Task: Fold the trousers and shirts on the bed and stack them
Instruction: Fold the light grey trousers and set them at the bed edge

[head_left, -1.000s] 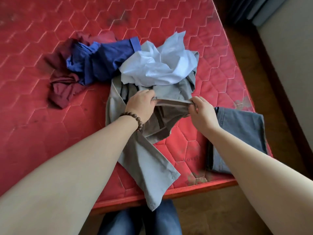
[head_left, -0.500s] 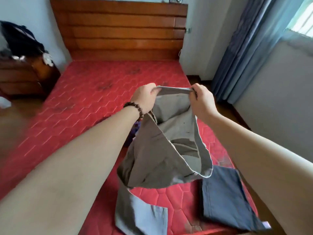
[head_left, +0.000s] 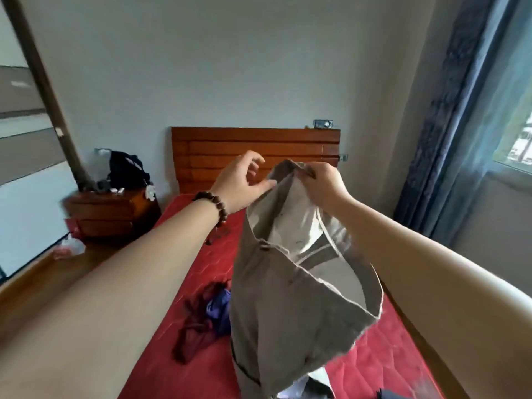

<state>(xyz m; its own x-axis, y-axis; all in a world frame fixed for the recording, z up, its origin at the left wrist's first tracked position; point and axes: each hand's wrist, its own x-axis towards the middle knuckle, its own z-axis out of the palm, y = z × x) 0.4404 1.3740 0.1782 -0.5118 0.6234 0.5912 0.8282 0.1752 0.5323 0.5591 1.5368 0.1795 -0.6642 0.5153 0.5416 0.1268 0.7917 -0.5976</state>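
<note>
The grey trousers (head_left: 288,306) hang in the air over the red mattress (head_left: 385,358), waistband uppermost and gaping. My right hand (head_left: 322,182) is shut on the top of the waistband. My left hand (head_left: 241,180), with a bead bracelet at the wrist, is just left of it with fingers apart; one fingertip touches the band's edge. A maroon garment (head_left: 193,338) and a blue garment (head_left: 218,309) lie crumpled on the bed to the left. A scrap of pale shirt (head_left: 293,390) and a dark folded piece (head_left: 385,394) show at the bottom edge.
A wooden headboard (head_left: 230,145) stands against the far wall. A wooden nightstand (head_left: 109,211) with a black bag (head_left: 126,168) is to the bed's left. Blue curtains (head_left: 449,110) and a window are on the right.
The trousers have gone from the bed up to head height, and my view has tilted up. My left hand has let go of the waistband; my right hand still grips it.
</note>
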